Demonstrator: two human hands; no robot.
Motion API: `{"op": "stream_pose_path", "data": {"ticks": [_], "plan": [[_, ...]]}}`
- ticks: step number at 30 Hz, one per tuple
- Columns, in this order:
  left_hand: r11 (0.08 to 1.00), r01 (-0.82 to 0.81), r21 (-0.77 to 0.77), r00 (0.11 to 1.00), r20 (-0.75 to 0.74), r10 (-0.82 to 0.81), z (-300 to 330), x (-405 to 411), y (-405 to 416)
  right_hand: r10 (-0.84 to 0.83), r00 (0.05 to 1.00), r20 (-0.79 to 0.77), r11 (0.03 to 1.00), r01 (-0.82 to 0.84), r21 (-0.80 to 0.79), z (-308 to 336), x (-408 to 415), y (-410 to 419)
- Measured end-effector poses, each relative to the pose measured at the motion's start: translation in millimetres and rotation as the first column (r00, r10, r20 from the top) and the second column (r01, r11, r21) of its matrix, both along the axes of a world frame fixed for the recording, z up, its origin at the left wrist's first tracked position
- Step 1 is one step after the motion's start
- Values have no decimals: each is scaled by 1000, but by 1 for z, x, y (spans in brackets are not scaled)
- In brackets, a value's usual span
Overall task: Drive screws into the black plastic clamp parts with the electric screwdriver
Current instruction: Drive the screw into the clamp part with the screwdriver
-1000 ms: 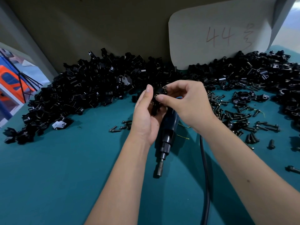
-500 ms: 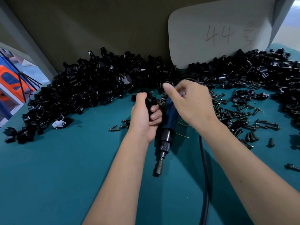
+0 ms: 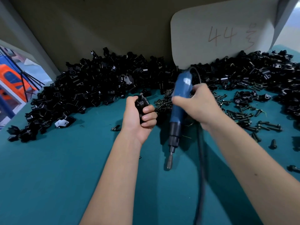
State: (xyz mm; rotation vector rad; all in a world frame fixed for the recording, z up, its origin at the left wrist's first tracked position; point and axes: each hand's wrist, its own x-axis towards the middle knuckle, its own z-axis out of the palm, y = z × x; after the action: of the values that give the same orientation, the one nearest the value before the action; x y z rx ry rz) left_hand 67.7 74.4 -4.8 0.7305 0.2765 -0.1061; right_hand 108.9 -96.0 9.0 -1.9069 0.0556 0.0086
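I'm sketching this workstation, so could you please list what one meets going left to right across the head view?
Big heap of clamp parts → left hand gripping a clamp part → electric screwdriver → right hand → loose screws.

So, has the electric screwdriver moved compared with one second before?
Yes. The electric screwdriver, then lying flat, is now gripped by the right hand, its rear end raised towards the white board.

Curled fingers of left hand (image 3: 139, 118) are covering most of small black plastic clamp part (image 3: 141, 103). Right hand (image 3: 200, 106) is hiding mid-body of blue electric screwdriver (image 3: 177, 101); motion is blurring both. Black power cord (image 3: 201, 159) is running off bottom edge.
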Motion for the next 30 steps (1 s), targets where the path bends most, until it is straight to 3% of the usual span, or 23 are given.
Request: {"op": "stream_pose_path", "data": {"ticks": [3, 7, 10, 14, 17, 20, 24, 30], "plan": [[997, 75, -13, 997, 8, -75, 0, -2, -1, -30, 998, -52, 922, 47, 385, 10, 5, -11], [991, 133, 35, 991, 21, -134, 1, -3, -4, 8, 989, -149, 661, 107, 742, 16, 5, -15], [987, 137, 88, 991, 2, -137, 0, -2, -4, -20, 975, -223, 460, 208, 863, 22, 5, -14], [962, 219, 161, 975, -8, -220, 0, -2, -1, -69, 989, -130, 257, 144, 956, 23, 5, -17], [870, 310, 384, 949, -72, -306, 1, -2, 1, -191, 979, -74, 274, 126, 953, 27, 3, -21], [698, 391, 600, 918, -201, -341, 3, -2, 3, -343, 934, -96, 250, 190, 949, 33, 1, -24], [484, 492, 724, 867, -359, -345, 5, -4, 2, -421, 900, -109, 254, 232, 939, 34, 1, -26], [413, 498, 763, 859, -367, -356, 7, -4, 4, -398, 913, -85, 288, 212, 934, 33, -2, -23]]}}
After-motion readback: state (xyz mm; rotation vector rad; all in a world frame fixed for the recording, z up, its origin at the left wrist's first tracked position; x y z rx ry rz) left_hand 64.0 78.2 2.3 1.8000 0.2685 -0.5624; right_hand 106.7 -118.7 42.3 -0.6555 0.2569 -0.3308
